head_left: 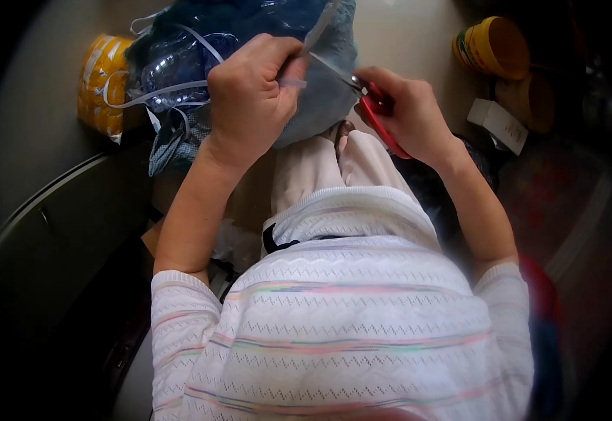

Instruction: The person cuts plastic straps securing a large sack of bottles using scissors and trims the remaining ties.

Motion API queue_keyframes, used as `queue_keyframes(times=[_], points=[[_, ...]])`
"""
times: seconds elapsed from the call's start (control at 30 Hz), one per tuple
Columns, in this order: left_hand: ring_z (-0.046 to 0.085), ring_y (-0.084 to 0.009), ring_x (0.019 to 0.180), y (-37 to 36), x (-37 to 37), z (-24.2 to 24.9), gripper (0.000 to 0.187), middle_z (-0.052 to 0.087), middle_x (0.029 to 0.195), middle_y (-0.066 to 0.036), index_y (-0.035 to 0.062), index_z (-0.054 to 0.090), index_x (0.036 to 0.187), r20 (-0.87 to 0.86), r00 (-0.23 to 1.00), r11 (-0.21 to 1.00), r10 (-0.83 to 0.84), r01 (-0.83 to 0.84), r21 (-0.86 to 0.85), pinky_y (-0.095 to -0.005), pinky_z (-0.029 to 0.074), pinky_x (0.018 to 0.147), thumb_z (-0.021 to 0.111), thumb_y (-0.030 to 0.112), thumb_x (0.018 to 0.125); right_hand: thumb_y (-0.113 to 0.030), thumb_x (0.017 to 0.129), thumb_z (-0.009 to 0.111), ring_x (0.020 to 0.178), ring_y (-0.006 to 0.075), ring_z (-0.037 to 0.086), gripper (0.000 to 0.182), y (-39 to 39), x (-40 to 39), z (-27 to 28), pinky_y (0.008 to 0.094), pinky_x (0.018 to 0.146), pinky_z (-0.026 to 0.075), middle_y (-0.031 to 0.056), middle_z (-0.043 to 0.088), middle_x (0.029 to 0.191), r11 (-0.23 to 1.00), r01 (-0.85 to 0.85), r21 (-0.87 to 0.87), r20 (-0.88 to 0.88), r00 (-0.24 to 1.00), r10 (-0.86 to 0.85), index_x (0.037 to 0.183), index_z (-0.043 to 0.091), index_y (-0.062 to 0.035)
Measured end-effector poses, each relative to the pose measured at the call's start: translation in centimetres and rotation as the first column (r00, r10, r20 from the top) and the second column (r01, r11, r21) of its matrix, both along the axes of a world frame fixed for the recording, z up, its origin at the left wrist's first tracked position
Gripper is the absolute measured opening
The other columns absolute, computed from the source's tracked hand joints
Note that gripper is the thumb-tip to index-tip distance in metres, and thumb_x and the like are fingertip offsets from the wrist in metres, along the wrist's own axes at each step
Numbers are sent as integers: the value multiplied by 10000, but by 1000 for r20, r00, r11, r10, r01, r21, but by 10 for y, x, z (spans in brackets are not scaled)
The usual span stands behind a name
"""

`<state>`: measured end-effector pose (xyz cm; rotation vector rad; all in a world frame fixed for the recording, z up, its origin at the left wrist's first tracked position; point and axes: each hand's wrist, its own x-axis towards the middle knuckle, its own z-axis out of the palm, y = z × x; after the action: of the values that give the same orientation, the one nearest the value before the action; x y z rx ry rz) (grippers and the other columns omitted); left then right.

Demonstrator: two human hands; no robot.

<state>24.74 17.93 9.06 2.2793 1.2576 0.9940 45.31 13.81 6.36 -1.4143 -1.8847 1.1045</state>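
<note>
My left hand [253, 98] is closed in a pinch on a white plastic strap [172, 90]; a short end pokes out on the right of the fist, and the rest loops away to the left. In my right hand [418, 116] is a pair of scissors with red handles [377, 121], fingers wrapped round the grips. Its blades point up and left, their tips close to my left fingers. Beneath both hands lies a large teal woven bag [320, 95] with clear plastic bottles [172, 74] showing at its left side.
A yellow-orange package [102, 84] stands left of the bag. At the upper right are a yellow bucket [499, 48], a second brownish container [530, 102] and a small white box [496, 125]. A dark curved panel [60, 217] is on the left.
</note>
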Motion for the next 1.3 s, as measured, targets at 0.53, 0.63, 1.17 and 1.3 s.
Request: queue_keyframes(times=[0.53,0.63,1.17,1.3], points=[[589,-197,603,-20,2,-17,129,599,735,-101,-6,629,849,164,986,1000,-12,14,-10,-257,467,540,673,-46,735,-32,778,678,630,43,540,313,-7,-3,-4,200,594,460,21,595,715,859,-105,-500,-415,900,-131,1082,607,-19],[590,-203,605,-20,6,-16,134,600,735,-103,-4,629,849,170,985,1000,-3,4,-5,-261,469,536,677,-44,730,-9,788,666,690,10,524,312,-17,15,1,170,657,445,11,599,728,897,-33,-440,-336,933,-131,1094,602,-20],[583,-166,747,-14,-8,-7,317,583,947,-83,12,625,958,270,931,910,-247,318,-266,-251,469,611,709,72,657,-57,793,684,579,86,556,368,7,-37,1,206,503,455,36,577,774,816,241,-525,-628,538,-563,1096,479,-20],[526,-108,802,6,-27,-2,357,566,1011,-58,-5,613,1006,592,794,598,-137,543,-589,-199,410,687,648,158,691,-59,782,689,603,93,567,365,9,-38,4,205,538,466,41,578,790,816,286,-502,-613,548,-569,1084,488,-14]])
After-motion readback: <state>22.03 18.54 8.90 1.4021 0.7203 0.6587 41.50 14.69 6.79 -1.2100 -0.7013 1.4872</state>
